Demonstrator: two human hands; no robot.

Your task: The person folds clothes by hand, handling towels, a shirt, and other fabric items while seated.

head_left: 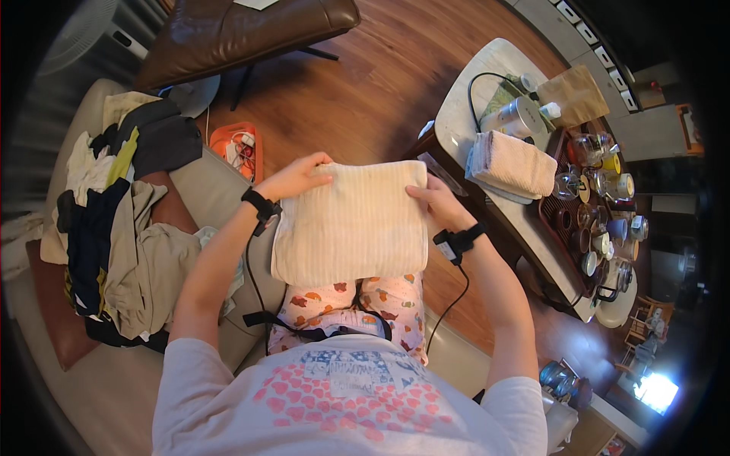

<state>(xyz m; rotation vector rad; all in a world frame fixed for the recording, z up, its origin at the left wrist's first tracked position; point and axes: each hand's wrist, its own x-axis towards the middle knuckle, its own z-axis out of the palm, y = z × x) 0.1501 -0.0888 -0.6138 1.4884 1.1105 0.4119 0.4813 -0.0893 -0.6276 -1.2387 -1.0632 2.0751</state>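
A cream ribbed towel (350,220) hangs spread between my two hands, over my lap. My left hand (298,176) pinches its upper left corner, thumb lying on the near face. At the upper right edge my right hand (441,204) grips it the same way, thumb in front and fingers behind. The towel's lower edge hangs just above the patterned trousers (323,304) and covers part of them. Its far side is hidden. Black straps with small devices and cables sit on both wrists.
To my left, a heap of mixed clothes (129,220) lies on the beige sofa (46,365). An orange basket (237,148) stands beyond it, near a brown leather chair (243,34). At right, folded towels (517,163) and a tea tray (559,220) with cups occupy the table (464,114).
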